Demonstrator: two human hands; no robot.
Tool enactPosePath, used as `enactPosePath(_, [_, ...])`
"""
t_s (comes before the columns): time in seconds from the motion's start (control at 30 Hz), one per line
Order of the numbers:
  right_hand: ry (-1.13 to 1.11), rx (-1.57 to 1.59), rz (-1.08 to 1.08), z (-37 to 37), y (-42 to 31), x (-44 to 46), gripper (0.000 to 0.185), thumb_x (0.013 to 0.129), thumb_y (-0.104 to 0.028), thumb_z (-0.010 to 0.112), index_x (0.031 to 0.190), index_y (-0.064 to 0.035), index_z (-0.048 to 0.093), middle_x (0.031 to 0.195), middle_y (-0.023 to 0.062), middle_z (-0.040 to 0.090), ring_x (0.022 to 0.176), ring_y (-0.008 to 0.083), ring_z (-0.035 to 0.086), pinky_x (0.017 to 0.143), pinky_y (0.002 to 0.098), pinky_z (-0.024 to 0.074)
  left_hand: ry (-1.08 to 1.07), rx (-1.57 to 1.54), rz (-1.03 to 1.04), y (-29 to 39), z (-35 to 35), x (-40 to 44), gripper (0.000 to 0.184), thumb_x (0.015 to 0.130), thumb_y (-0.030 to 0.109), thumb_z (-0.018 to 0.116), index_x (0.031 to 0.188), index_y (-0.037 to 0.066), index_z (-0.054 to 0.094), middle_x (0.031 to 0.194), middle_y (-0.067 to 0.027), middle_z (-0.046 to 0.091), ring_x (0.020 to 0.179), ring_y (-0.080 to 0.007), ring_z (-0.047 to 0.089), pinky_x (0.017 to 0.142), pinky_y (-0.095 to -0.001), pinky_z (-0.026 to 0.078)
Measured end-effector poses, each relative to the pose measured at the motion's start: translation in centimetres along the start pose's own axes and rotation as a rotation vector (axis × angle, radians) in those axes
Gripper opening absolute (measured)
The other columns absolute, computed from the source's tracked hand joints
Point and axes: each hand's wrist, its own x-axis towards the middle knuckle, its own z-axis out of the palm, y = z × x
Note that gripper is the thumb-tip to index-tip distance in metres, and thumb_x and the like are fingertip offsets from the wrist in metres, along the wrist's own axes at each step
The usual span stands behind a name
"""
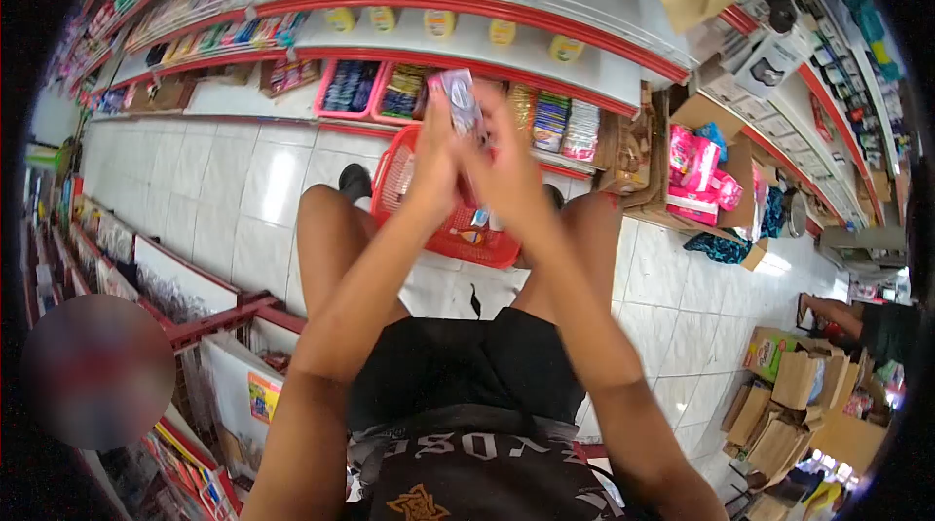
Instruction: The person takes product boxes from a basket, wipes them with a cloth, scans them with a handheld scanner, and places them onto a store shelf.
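My two hands come together in front of the low shelf, over a red plastic basket (492,253). Between them is a stack of purple and pink packets (458,97), its upper end standing out past my fingers. My left hand (438,156) is closed along the stack's left side. On the other side my right hand (500,156), smeared by motion, presses against it. The fingers' inner sides are hidden. A few small items with white and blue labels (477,219) show inside the basket, partly covered by my wrists.
On the bottom shelf stand pink trays (319,112) of sachets and more packet stacks (552,122). Several yellow bottles (439,24) line the shelf above. An open carton (701,112) with pink packs stands right. Cardboard boxes (779,394) and another person's leg (833,316) are farther right.
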Motion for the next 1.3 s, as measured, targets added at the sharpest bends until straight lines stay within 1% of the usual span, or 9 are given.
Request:
enactPosePath(0.37, [-0.680,0.026,0.125,-1.4,0.1,-4.1,0.040,0.092,-0.017,0.050,0.129,-0.0023,0.047,0.127,0.0200,0.052,0.116,0.0332,0.052,0.100,0.0372,0.0394,0.219,-0.434,-0.290,-0.8,-6.1,-1.9,0.045,0.092,0.058,0.035,0.092,0.016,0.049,0.073,-0.0020,0.050,0.063,-0.0147,0.051,0.057,-0.0294,0.047])
enactPosePath(0.47, [-0.062,0.060,0.280,-6.9,-0.9,4.3,0.031,0.087,-0.014,0.057,0.116,-0.0022,0.055,0.115,0.0110,0.062,0.104,0.0219,0.059,0.091,0.0331,0.0454,0.144,-0.557,-0.272,1.1,-8.8,0.3,0.052,0.088,0.062,0.041,0.087,0.010,0.047,0.068,-0.0014,0.047,0.059,-0.0147,0.048,0.055,-0.0280,0.046])
enactPosePath(0.5, [0.126,-0.198,-0.080,-9.8,1.9,8.0,0.029,0.085,-0.016,0.061,0.111,-0.0034,0.056,0.104,0.0075,0.063,0.095,0.0186,0.060,0.084,0.0321,0.0472,0.089,-0.611,-0.310,1.4,-9.9,0.8,0.054,0.088,0.062,0.042,0.086,0.009,0.047,0.067,-0.0017,0.047,0.058,-0.0149,0.047,0.055,-0.0277,0.046])
enactPosePath(0.57, [0.636,0.157,0.335,-13.2,0.6,13.5,0.035,0.082,-0.019,0.064,0.113,-0.0062,0.054,0.097,0.0102,0.061,0.084,0.0169,0.058,0.071,0.0311,0.0485,0.094,-0.590,-0.250,1.4,-11.5,1.8,0.059,0.085,0.065,0.044,0.082,0.006,0.046,0.065,-0.0029,0.047,0.057,-0.0153,0.047,0.055,-0.0277,0.046])
enactPosePath(0.73, [0.578,0.050,0.447,-18.0,6.2,20.1,0.017,0.084,-0.020,0.064,0.088,-0.0036,0.060,0.069,0.0003,0.055,0.056,0.0106,0.050,0.046,0.0248,0.0391,0.081,-0.609,-0.226,1.0,-12.1,1.5,0.053,0.089,0.056,0.046,0.086,0.004,0.052,0.070,-0.0050,0.053,0.061,-0.0160,0.052,0.057,-0.0272,0.048])
enactPosePath(0.93, [0.875,-0.190,0.193,-19.4,10.6,23.2,0.022,0.079,-0.024,0.069,0.081,-0.0037,0.060,0.068,0.0033,0.059,0.063,0.0134,0.054,0.059,0.0276,0.0436,0.066,-0.334,-0.155,-0.5,-9.4,-0.8,0.051,0.088,0.058,0.047,0.086,0.007,0.053,0.068,-0.0027,0.055,0.056,-0.0138,0.052,0.050,-0.0249,0.046])
enactPosePath(1.17, [0.307,-0.136,0.328,-20.4,8.7,21.2,0.036,0.073,-0.029,0.072,0.090,-0.0020,0.054,0.094,0.0154,0.060,0.075,0.0221,0.057,0.063,0.0357,0.0443,-0.073,-0.051,-0.270,1.1,-8.9,-3.7,0.050,0.093,0.056,0.036,0.092,0.009,0.053,0.059,-0.0066,0.054,0.051,-0.0171,0.054,0.047,-0.0311,0.046])
enactPosePath(1.23, [0.925,-0.775,-0.032,-19.3,9.0,21.1,0.029,0.075,-0.025,0.070,0.088,-0.0027,0.057,0.085,0.0129,0.064,0.078,0.0313,0.061,0.075,0.0405,0.0465,-0.066,-0.104,-0.326,3.2,-9.1,-5.2,0.054,0.091,0.058,0.038,0.090,0.006,0.054,0.061,-0.0071,0.056,0.052,-0.0180,0.056,0.048,-0.0310,0.048])
enactPosePath(1.3, [0.913,-0.701,-0.009,-19.6,9.6,21.6,0.028,0.075,-0.023,0.070,0.087,-0.0028,0.056,0.084,0.0125,0.063,0.081,0.0311,0.060,0.077,0.0401,0.0460,0.042,-0.134,-0.274,2.1,-10.8,-5.0,0.055,0.091,0.059,0.039,0.088,0.006,0.055,0.063,-0.0070,0.057,0.052,-0.0178,0.056,0.049,-0.0306,0.049])
